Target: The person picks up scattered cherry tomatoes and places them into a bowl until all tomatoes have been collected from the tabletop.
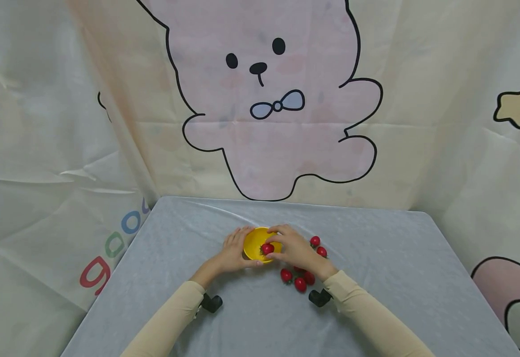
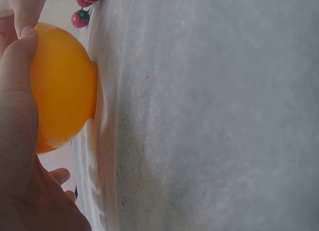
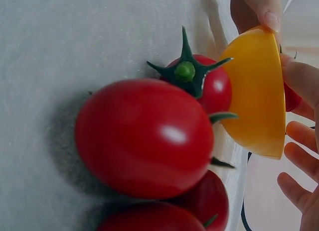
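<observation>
A yellow bowl (image 1: 252,244) sits on the cloth-covered table, its foot against the cloth in the left wrist view. My left hand (image 1: 231,252) holds it from the left, thumb along the near side and fingers round the far side. Over the bowl, my right hand (image 1: 292,248) pinches a red cherry tomato (image 1: 267,249) between thumb and fingers. That tomato is mostly hidden behind the bowl wall (image 3: 256,91) in the right wrist view. More cherry tomatoes (image 1: 300,284) lie below and beside the right hand, some with green stems; one is partly covered by it.
Two cherry tomatoes (image 1: 321,252) lie beyond the right wrist. Grey cloth (image 1: 384,277) spreads over the table. Behind stands a fabric backdrop (image 1: 264,148) with a printed bear. Each forearm carries a small black wrist device (image 1: 319,298).
</observation>
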Demonstrator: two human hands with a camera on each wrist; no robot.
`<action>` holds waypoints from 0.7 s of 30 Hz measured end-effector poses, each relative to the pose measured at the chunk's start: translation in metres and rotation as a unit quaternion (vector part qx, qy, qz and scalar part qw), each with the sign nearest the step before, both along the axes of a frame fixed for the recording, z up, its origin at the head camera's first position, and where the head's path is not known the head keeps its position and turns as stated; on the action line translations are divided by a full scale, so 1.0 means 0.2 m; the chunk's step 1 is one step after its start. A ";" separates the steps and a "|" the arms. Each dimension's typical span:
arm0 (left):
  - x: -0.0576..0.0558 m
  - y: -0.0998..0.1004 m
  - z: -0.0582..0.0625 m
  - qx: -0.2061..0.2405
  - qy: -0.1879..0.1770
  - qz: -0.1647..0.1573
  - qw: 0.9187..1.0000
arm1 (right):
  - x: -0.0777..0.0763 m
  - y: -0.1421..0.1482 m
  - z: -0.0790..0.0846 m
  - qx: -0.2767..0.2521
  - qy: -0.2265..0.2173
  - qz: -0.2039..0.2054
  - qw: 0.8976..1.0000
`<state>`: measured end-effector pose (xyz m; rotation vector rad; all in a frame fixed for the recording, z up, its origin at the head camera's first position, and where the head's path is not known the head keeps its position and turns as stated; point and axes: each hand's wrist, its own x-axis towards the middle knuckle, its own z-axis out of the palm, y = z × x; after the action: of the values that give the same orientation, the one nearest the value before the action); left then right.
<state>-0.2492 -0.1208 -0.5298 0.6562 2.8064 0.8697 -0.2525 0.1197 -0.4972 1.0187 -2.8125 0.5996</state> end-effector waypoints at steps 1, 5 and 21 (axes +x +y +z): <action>0.00 0.00 0.00 0.000 0.001 0.000 1.000 | 0.00 0.00 0.00 0.001 -0.001 -0.001 1.000; 0.00 0.00 0.00 0.004 0.003 0.000 1.000 | 0.00 0.00 0.00 0.000 -0.005 -0.001 1.000; 0.01 0.00 0.00 0.000 0.001 0.002 1.000 | 0.00 0.01 -0.01 -0.015 -0.016 0.000 1.000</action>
<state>-0.2481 -0.1199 -0.5300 0.6514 2.8111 0.8709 -0.2529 0.1207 -0.4994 1.0126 -2.8219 0.6618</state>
